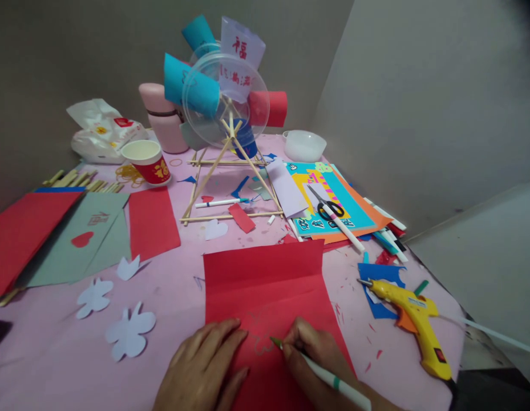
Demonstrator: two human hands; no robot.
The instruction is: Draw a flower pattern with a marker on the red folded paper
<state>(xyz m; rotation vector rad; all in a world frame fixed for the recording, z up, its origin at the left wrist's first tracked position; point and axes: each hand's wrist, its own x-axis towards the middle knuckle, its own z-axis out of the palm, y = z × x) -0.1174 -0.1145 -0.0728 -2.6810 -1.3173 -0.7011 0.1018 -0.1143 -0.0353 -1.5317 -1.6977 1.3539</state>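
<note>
A folded red paper sheet (pixel 265 291) lies on the pink table in front of me. My left hand (pixel 202 368) rests flat on its lower left part, fingers stretched out. My right hand (pixel 311 354) is closed around a white pen with a green tip (pixel 328 378), the tip touching the red sheet beside a faint drawn outline.
A yellow glue gun (pixel 419 325) lies right of the sheet on blue scraps. Scissors (pixel 328 208) rest on a stack of coloured paper. Behind stands a stick-framed wheel of paper cups (pixel 224 97), a red paper cup (pixel 147 161), a pink flask and white flower cut-outs (pixel 128 334) at left.
</note>
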